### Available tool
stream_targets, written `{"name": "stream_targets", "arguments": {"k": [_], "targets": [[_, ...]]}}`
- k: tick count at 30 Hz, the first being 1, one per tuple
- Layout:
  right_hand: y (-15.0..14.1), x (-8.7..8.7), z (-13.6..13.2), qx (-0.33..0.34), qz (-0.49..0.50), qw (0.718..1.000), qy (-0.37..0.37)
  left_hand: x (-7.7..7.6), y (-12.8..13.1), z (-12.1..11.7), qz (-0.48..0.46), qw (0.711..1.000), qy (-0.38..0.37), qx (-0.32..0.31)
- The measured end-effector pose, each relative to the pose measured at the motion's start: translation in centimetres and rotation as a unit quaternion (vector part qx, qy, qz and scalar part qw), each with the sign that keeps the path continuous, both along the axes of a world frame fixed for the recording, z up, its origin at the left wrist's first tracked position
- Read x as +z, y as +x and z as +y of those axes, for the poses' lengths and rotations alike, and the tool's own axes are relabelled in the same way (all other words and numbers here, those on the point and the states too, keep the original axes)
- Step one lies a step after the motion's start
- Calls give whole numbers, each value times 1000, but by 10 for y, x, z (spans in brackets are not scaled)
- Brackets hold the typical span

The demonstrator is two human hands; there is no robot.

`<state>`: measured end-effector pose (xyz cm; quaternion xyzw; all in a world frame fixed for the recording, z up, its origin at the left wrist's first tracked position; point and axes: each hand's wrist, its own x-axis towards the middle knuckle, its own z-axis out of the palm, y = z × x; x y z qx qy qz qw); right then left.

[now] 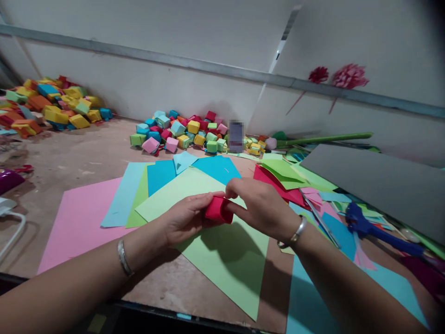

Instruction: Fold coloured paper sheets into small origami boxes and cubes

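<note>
A small red folded-paper box (216, 209) is held up over the sheets, its open end turned toward my right side. My left hand (186, 215) grips it from the left, fingers closed around its side. At its open edge is my right hand (259, 204), with a curled index finger above and the thumb by the opening; how far the thumb reaches inside cannot be made out. Below both hands lies a pale green paper sheet (229, 269). Scissors (321, 220) rest on paper scraps to the right.
Colourful paper boxes are heaped at the far left (55, 106) and back middle (184, 132). A phone (236, 137) stands against the wall. Pink sheets (83, 218) and blue sheets (163, 178) cover the table. A blue glue gun (375, 229) and a grey board (378, 185) are on the right.
</note>
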<state>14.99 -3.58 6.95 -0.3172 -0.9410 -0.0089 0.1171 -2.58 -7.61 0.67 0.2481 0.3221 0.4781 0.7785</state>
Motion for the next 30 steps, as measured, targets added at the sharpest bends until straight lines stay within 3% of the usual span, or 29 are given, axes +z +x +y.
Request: {"name": "stream_targets", "arguments": {"k": [4,11,16,20,24,30], "targets": [[-5,-6,0,-35,-49,998,-35,-2,1,-1,24,999,-22,6],[-9,-20,0,-40,-44,995,78,-4,4,-1,-27,998,-50,18],[-9,-21,3,-39,-60,997,15,-3,4,-3,-9,999,-23,-29],[-8,-21,2,-7,-32,999,20,-4,4,-6,-19,999,-22,-37],[-8,-21,3,-37,-33,999,-9,-5,3,-6,-6,998,-26,-54],[-7,-14,8,-66,-22,991,-113,0,1,-2,18,998,-63,-17]]}}
